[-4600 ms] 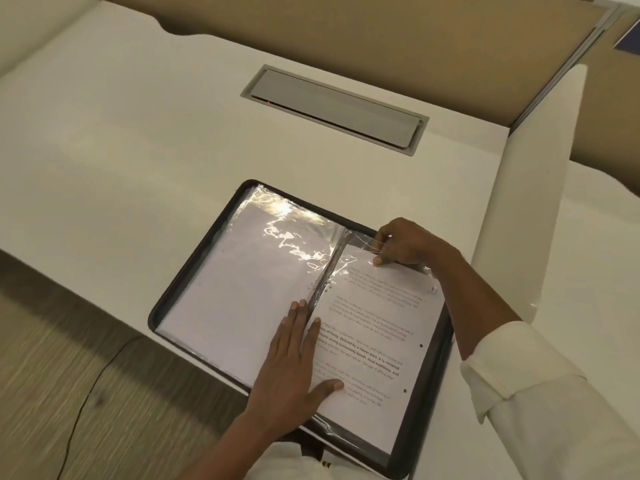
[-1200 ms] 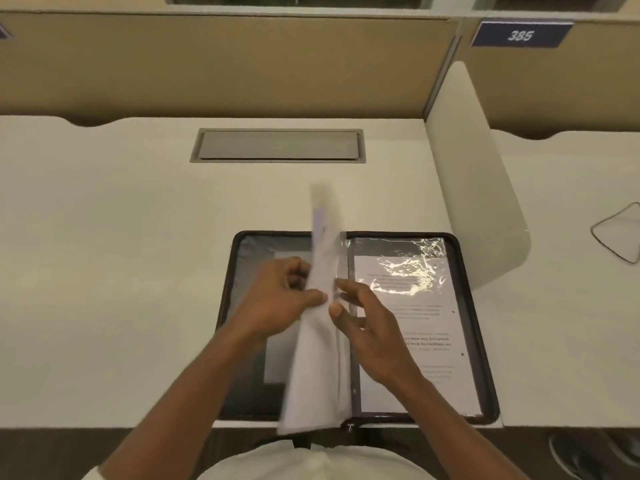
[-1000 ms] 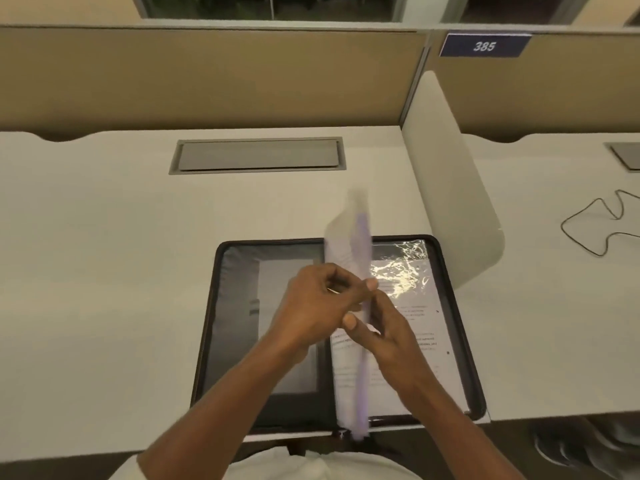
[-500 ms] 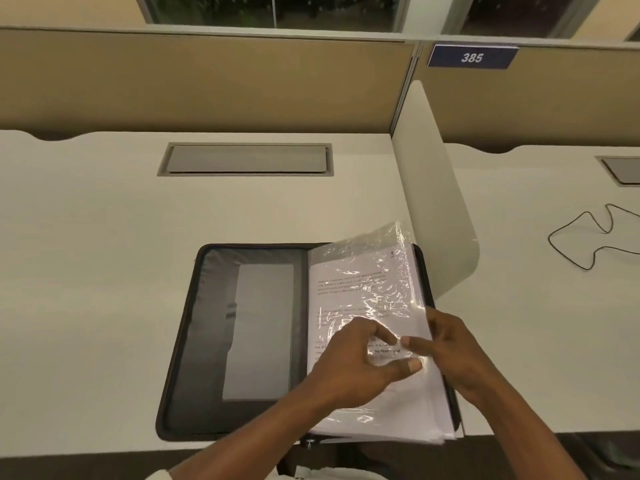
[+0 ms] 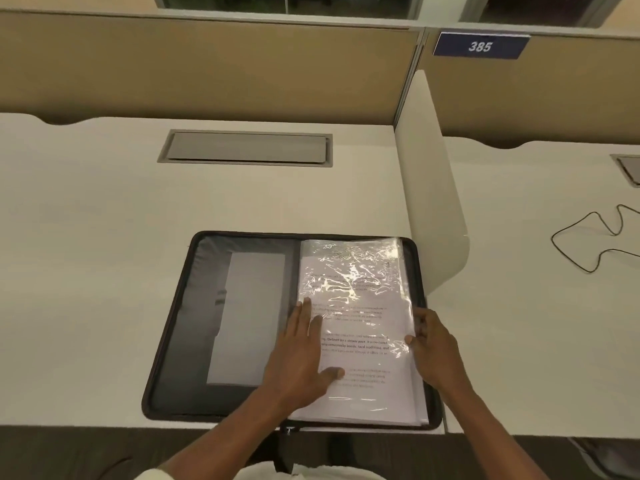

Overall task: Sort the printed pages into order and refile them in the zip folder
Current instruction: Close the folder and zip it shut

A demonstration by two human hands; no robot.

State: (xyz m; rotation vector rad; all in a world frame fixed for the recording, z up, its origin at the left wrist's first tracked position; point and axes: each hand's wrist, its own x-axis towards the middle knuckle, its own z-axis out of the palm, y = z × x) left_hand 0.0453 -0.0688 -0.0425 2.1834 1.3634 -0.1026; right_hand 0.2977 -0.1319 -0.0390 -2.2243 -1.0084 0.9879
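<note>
While the left hand point(image 5: 301, 355) lies flat, fingers straight and a little spread, pressing down on the inner side of a stack of plastic sleeves point(image 5: 360, 282), the right hand point(image 5: 434, 348) sits at the stack's outer edge. Its thumb is on top and its fingers curl at the edge, apparently pinching the sleeves there. Inside them lie the printed pages point(image 5: 360, 344), piled on the right half of the open zip folder point(image 5: 173, 341); its left half shows only a dark pocket point(image 5: 249, 320).

Slippery plastic looks like the main hazard. If the right hand lifts more than one sleeve at a time, a page could be skipped and the order left wrong. Glare across the upper part of the top sleeve hides some print, so a page number could be misread. A sharp pull against the pressing left hand might crease a sheet or tear a sleeve at its bound edge.

Further out, the folder's near edge lies right at the front edge of the worktop point(image 5: 104, 254), so a shove toward the person could tip it off.
</note>
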